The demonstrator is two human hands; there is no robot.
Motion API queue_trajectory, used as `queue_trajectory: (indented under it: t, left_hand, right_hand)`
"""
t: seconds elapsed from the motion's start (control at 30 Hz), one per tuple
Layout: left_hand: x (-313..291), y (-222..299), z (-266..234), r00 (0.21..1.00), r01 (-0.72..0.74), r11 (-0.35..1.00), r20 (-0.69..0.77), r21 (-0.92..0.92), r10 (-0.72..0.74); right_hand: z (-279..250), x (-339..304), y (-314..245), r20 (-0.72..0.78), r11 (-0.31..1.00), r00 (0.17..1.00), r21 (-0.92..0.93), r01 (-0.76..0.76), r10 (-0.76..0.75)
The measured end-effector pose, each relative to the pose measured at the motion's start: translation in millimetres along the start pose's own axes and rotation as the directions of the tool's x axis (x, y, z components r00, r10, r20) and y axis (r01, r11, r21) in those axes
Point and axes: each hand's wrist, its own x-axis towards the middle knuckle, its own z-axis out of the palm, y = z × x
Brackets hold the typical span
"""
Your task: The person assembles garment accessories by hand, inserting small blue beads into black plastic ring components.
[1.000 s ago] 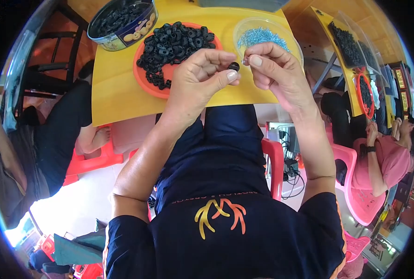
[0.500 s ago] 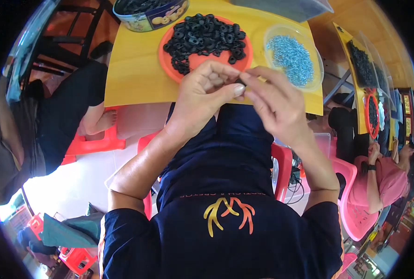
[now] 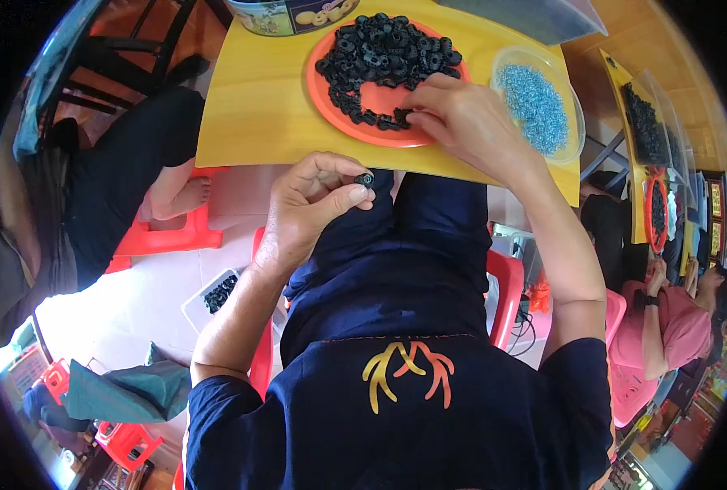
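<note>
Between the thumb and fingers of my left hand [image 3: 318, 196] is a small black round part [image 3: 364, 179] with a ring-like opening facing up, held in front of the table's near edge. My right hand [image 3: 469, 118] reaches over the right side of an orange-red round plate [image 3: 339, 124]. Its fingertips pinch at a small black part near the rim, partly hidden by the fingers. A heap of black ring-shaped parts [image 3: 384, 49] fills the far side of that plate. To the right of my right hand, a clear round tray [image 3: 577, 135] holds many small shiny blue-silver pieces [image 3: 535, 106].
A printed tin [image 3: 286, 16] stands at the table's far left, a grey bin [image 3: 535, 16] at the far right. The yellow table [image 3: 249, 106] ends just before my lap. A box of black parts [image 3: 219, 292] sits low at left. Other people sit at both sides.
My hands have parted. The left moved down and left with the small black part; the right went up to the plate's right side. The view has shifted slightly.
</note>
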Motion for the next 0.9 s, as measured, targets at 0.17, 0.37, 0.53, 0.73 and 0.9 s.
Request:
queue_trajectory:
  t: [0.17,0.37,0.53,0.73,0.9]
  left_hand:
    - [2.2,6.8,1.9,1.000,0.028,0.999,-0.009,0.021,-0.028]
    - [7.4,10.5,-1.5,0.999,0.039,0.998,-0.007,0.045,-0.039]
    - [13.4,11.6,-1.2,0.999,0.038,0.999,-0.005,0.038,-0.038]
    - [23.8,11.7,4.9,0.999,0.038,0.992,-0.017,-0.122,-0.041]
    - [40.2,18.1,29.0,0.998,0.059,0.974,0.004,-0.218,-0.059]
  right_hand:
    - [11.4,11.6,7.0,0.074,0.997,0.997,-0.068,-0.020,0.025]
    - [11.0,10.8,10.2,0.072,0.997,0.995,0.028,-0.066,0.064]
    - [11.5,9.5,15.9,0.062,0.986,0.994,0.137,-0.097,0.090]
    - [3.5,8.4,8.2,0.066,0.914,0.974,0.338,-0.225,0.216]
    - [-10.4,-6.9,-4.8,0.055,0.370,0.942,0.911,-0.183,0.330]
